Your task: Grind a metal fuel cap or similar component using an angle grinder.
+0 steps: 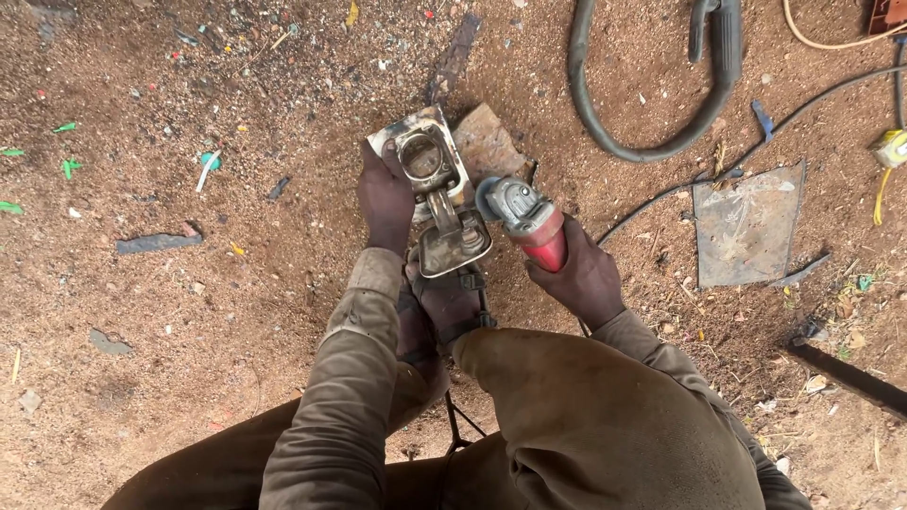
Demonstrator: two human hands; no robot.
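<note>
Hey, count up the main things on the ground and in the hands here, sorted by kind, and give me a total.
Angle grinders: 1, red and grey, in the right hand
Welded metal workpieces: 1, steadied by the left hand
Flat metal plates: 1
Thick grey hoses: 1
Tape measures: 1, yellow
Total: 5

— What colours are on the grinder [527, 219]?
— Red body, grey metal head.
— And the metal part [436, 189]?
— Silvery, with brown rust stains.
— The ground [189, 312]?
— Reddish-brown dirt, speckled with green plastic bits [68, 166].
— The hose [652, 94]?
— Dark grey. The sleeves [350, 378] are olive-brown, and a grey metal sheet [748, 225] lies toward the right edge.
</note>
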